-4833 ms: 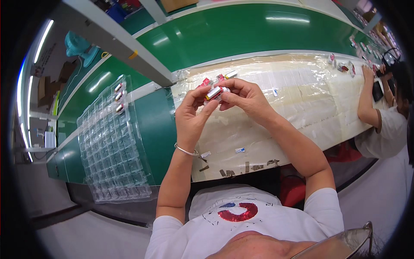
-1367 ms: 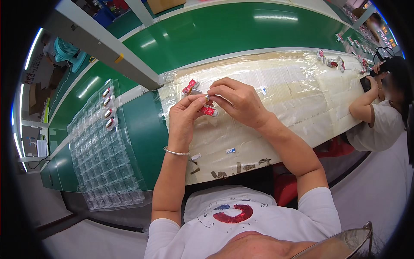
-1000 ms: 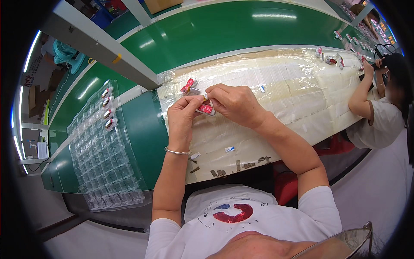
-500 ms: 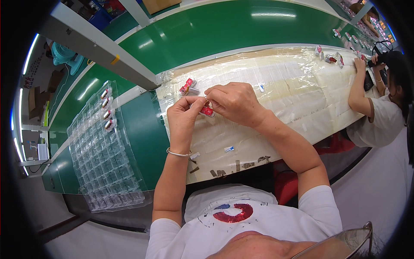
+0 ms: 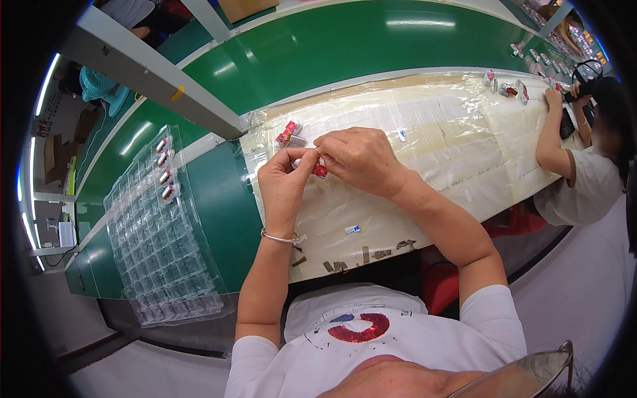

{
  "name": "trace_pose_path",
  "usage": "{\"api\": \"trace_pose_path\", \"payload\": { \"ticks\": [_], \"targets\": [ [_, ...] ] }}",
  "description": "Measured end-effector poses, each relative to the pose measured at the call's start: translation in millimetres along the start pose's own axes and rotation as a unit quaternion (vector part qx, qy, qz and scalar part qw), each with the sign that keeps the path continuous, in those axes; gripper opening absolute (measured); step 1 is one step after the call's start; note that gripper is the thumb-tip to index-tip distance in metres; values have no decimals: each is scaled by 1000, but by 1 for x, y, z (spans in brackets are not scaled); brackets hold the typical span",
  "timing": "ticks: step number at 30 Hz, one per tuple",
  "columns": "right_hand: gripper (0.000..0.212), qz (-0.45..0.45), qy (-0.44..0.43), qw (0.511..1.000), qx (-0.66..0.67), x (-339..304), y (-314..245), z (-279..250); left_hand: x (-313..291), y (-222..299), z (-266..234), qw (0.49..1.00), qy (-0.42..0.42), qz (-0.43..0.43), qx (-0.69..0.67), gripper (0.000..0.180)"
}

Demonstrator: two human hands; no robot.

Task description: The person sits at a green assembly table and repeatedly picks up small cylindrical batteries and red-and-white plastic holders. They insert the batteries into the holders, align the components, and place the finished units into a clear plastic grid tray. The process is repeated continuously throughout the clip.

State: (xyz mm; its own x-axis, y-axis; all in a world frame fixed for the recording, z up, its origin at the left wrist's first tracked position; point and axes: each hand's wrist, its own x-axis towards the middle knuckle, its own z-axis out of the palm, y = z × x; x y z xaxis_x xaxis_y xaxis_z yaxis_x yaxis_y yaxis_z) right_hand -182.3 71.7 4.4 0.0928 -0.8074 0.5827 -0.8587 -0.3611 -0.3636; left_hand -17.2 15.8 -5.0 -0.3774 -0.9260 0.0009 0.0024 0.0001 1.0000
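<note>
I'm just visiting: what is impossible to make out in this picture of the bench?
- Head view: most of the red-and-white piece, covered by the left hand.
- Head view: whatever the fingertips of the right hand may be pinching, hidden by the fingers themselves.
- Head view: details of the small pieces in the clear tray, too small.
- Head view: the person at upper left, cut off by the top edge.

left grip (image 5: 284, 182): holds red piece (image 5: 320, 171) | right grip (image 5: 362, 159): against it | clear tray (image 5: 162, 252): 4 small pieces (image 5: 165, 177)
</note>
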Motion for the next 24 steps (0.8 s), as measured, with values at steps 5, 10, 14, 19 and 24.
{"api": "trace_pose_path", "payload": {
  "ticks": [5, 10, 14, 19, 24],
  "targets": [
    [10, -22, 22, 999, -29, 1, 0, 4, -1, 0, 1, 1000, -2, 10, 9, 13],
    [6, 62, 62, 991, 98, 5, 0, -2, 3, -1, -1, 1000, 4, 12, -16, 12],
    [5, 168, 95, 936, 296, 8, 15, -7, 5, 7, -6, 989, -4, -56, -140, 12],
    [15, 177, -37, 914, 363, 1, 43, -22, 9, 10, -15, 960, -12, -118, -255, 12],
    [26, 267, -80, 831, 481, 7, 19, -16, 7, 7, -13, 943, -58, -141, -294, 14]
  ]
}}
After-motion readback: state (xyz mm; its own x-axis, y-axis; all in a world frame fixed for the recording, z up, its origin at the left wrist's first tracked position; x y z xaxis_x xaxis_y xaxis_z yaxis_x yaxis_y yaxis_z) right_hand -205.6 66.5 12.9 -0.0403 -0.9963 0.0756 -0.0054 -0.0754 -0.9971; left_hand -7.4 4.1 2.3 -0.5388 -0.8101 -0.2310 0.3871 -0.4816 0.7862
